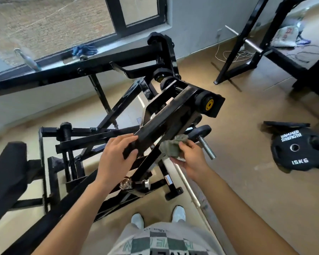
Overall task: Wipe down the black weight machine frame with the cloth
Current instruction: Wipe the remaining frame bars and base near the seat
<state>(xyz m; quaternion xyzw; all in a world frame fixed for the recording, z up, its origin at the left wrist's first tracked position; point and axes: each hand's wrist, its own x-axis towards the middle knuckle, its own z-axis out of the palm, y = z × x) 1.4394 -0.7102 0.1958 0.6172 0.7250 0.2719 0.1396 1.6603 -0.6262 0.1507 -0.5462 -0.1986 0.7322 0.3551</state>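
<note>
Gripping the near end of the sloping beam of the black weight machine frame, the left hand has its fingers curled over the top and its thumb on the end face. The right hand pinches a bunched grey-green cloth, which is pressed against the frame's right side just below that beam.

A chrome weight peg sticks out right beside the cloth and the right knuckles, with a small black plate sitting at its root. Further up the beam is a pivot with a yellow cap. Under the hands, crossing bars and a threaded post crowd the lower part of the machine, and a black pad lies to the left.

On the floor well to the right rests a 15KG plate marked Hammer Strength. Beyond it stands a second black rack carrying a steel bar, with loose white cable at its foot. Blue gloves lie on the window sill behind the machine.
</note>
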